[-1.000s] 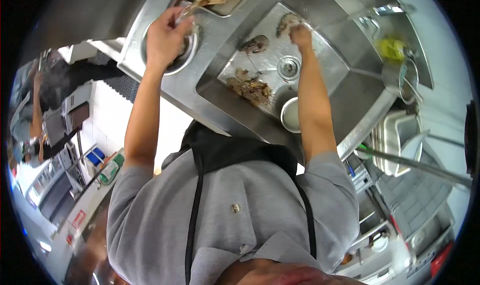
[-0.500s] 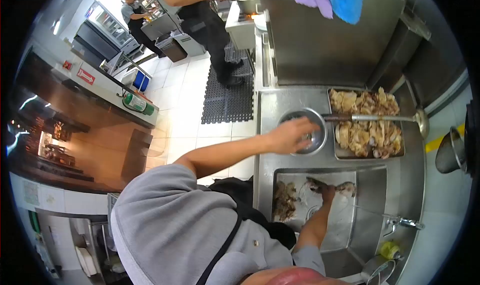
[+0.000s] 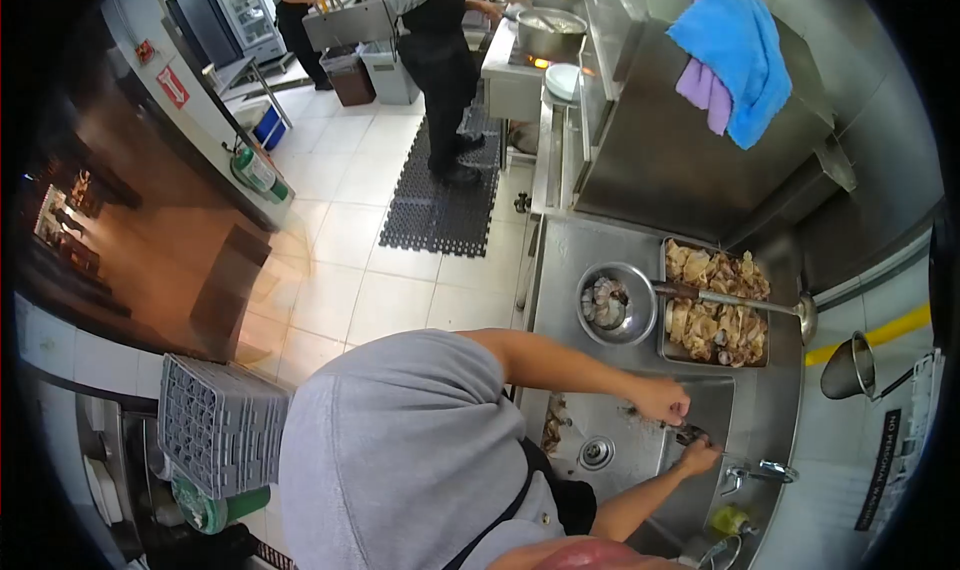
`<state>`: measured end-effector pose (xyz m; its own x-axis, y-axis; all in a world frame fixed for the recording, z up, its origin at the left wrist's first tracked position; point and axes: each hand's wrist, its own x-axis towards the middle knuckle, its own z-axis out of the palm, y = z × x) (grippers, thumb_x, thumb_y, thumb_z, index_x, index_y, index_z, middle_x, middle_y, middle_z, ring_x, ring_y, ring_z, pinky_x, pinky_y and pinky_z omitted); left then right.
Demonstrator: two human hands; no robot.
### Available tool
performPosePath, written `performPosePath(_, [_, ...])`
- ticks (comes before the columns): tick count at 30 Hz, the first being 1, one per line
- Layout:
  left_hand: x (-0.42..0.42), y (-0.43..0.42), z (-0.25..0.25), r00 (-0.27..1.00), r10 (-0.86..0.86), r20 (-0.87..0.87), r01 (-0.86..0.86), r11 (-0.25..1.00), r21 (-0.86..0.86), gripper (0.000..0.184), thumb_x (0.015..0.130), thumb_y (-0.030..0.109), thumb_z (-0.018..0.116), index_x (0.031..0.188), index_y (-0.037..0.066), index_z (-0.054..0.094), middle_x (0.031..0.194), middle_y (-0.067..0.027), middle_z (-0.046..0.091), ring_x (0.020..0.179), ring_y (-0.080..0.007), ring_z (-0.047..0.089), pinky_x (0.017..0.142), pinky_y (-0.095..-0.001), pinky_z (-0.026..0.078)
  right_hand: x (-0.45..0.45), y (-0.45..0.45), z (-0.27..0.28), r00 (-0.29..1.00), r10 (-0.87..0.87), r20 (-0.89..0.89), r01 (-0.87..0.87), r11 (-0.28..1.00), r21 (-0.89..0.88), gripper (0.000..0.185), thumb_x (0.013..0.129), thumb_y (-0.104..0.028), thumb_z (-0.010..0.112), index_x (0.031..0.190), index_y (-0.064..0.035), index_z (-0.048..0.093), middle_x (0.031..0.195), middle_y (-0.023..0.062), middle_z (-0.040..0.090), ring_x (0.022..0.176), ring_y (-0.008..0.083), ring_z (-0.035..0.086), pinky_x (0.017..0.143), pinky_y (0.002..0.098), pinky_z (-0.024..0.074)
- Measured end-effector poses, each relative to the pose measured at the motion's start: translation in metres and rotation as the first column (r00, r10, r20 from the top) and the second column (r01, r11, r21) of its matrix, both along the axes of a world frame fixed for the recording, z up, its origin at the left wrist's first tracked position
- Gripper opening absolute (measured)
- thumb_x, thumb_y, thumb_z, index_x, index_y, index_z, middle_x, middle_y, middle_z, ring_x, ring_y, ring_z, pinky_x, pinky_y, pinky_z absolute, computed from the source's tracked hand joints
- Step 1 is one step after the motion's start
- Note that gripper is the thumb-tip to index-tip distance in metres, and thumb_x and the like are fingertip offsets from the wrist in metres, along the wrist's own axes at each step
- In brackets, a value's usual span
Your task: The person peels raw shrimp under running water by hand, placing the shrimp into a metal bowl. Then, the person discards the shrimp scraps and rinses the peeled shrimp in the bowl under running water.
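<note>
Pale tiles [image 3: 330,295] floor the room, with a black perforated mat [image 3: 425,210] towards 12 o'clock. A glass-door fridge [image 3: 240,8] stands at 11 o'clock. At 10 o'clock, a red arrow sign [image 3: 172,87] marks a white wall [image 3: 203,128]. Warm light fills a brown-floored area [image 3: 165,235] at 9 o'clock; grey racks [image 3: 222,425] sit at 8 o'clock, a steel panel [image 3: 640,155] at 2.

1. Your dark, wet-looking shrimp [image 3: 688,434] is pinched between your hands [image 3: 664,402] [image 3: 700,457] over the far part of the sink [image 3: 628,462]; its finer detail is too small to tell.
2. Your pale grey and pinkish shrimp pieces [image 3: 604,303] lie heaped in a round metal bowl [image 3: 642,322], left of the sink.
3. Your brownish scraps [image 3: 553,428] sit inside the sink's near side, partly hidden.
</note>
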<state>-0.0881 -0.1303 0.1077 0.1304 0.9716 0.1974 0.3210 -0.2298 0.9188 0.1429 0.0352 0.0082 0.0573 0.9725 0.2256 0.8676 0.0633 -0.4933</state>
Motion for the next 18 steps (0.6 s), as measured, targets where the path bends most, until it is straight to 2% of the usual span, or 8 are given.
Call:
performPosePath(3, [0.039,0.044,-0.073,0.989,0.118,-0.092,-0.137,0.960,-0.243,0.030,0.085,0.027,0.064,0.100,0.001,0.059,0.083,-0.0113,0.063,0.074,-0.0233,0.061,0.065,-0.0382,0.047,-0.036,-0.085,0.055,0.986,0.152,0.062,-0.146,0.984,-0.098,0.037,0.079,-0.027,0.063,0.107,-0.0029,0.055,0.098,0.0209,0.064,0.091,0.0415,0.060,0.077,0.0468,0.0469])
performPosePath(5, [0.062,0.048,-0.113,0.724,0.420,0.547,0.086,0.732,-0.676,0.039,0.088,0.039,0.057,0.079,0.002,0.063,0.077,-0.0098,0.064,0.070,-0.0266,0.061,0.062,-0.0415,0.048,-0.057,-0.130,0.056,0.961,0.271,0.059,-0.269,0.962,-0.035,0.035,0.081,-0.026,0.063,0.105,-0.0030,0.055,0.096,0.0202,0.063,0.091,0.0408,0.059,0.077,0.0465,0.0465])
performPosePath(7, [0.051,0.007,-0.065,0.489,0.668,0.561,0.184,0.550,-0.815,0.031,0.087,0.034,0.064,0.085,0.004,0.064,0.075,-0.0042,0.057,0.068,-0.0183,0.052,0.059,-0.0387,0.045,-0.070,-0.177,0.050,0.897,0.426,0.120,-0.434,0.899,0.049,0.030,0.082,-0.024,0.063,0.102,-0.0029,0.055,0.092,0.0187,0.062,0.088,0.0390,0.058,0.075,0.0463,0.0456])
performPosePath(10, [0.034,-0.020,-0.120,0.832,0.517,0.200,-0.109,0.506,-0.856,0.027,0.085,0.031,0.064,0.087,0.004,0.067,0.079,-0.0102,0.063,0.072,-0.0227,0.059,0.058,-0.0407,0.047,-0.079,-0.216,0.006,0.774,0.610,0.168,-0.623,0.781,0.034,0.024,0.082,-0.016,0.062,0.102,-0.0025,0.056,0.084,0.0161,0.060,0.085,0.0360,0.056,0.073,0.0458,0.0446])
performPosePath(14, [0.023,-0.047,-0.152,0.932,0.353,-0.079,-0.226,0.399,-0.889,0.025,0.078,0.028,0.066,0.085,0.004,0.070,0.077,-0.0162,0.067,0.073,-0.0293,0.065,0.064,-0.0410,0.049,-0.070,-0.216,0.000,0.670,0.743,0.010,-0.719,0.652,-0.240,0.027,0.081,-0.009,0.060,0.106,-0.0017,0.056,0.094,0.0173,0.060,0.090,0.0359,0.056,0.077,0.0438,0.0449])
performPosePath(16, [0.015,-0.044,-0.147,0.993,0.027,-0.118,-0.112,0.575,-0.810,0.025,0.077,0.024,0.066,0.087,0.002,0.070,0.081,-0.0154,0.067,0.074,-0.0274,0.065,0.063,-0.0396,0.050,-0.070,-0.205,0.020,0.650,0.755,0.086,-0.759,0.645,0.084,0.034,0.081,-0.007,0.058,0.113,0.0003,0.054,0.105,0.0196,0.059,0.096,0.0369,0.056,0.084,0.0430,0.0432])
performPosePath(17, [0.014,-0.043,-0.147,0.932,-0.294,-0.214,0.061,0.705,-0.707,0.025,0.076,0.021,0.066,0.089,0.000,0.069,0.086,-0.0145,0.067,0.074,-0.0256,0.065,0.061,-0.0382,0.051,-0.062,-0.192,0.008,0.562,0.821,0.102,-0.823,0.567,-0.025,0.038,0.083,-0.008,0.056,0.119,0.0021,0.051,0.112,0.0223,0.056,0.102,0.0393,0.053,0.090,0.0437,0.0401])
performPosePath(18, [0.015,-0.041,-0.146,0.932,-0.294,-0.211,0.063,0.706,-0.705,0.025,0.076,0.021,0.066,0.089,0.000,0.069,0.086,-0.0145,0.067,0.074,-0.0256,0.065,0.061,-0.0382,0.051,-0.055,-0.184,-0.002,0.561,0.821,0.105,-0.823,0.567,-0.027,0.038,0.083,-0.008,0.056,0.119,0.0021,0.051,0.112,0.0223,0.056,0.102,0.0393,0.053,0.090,0.0437,0.0401])
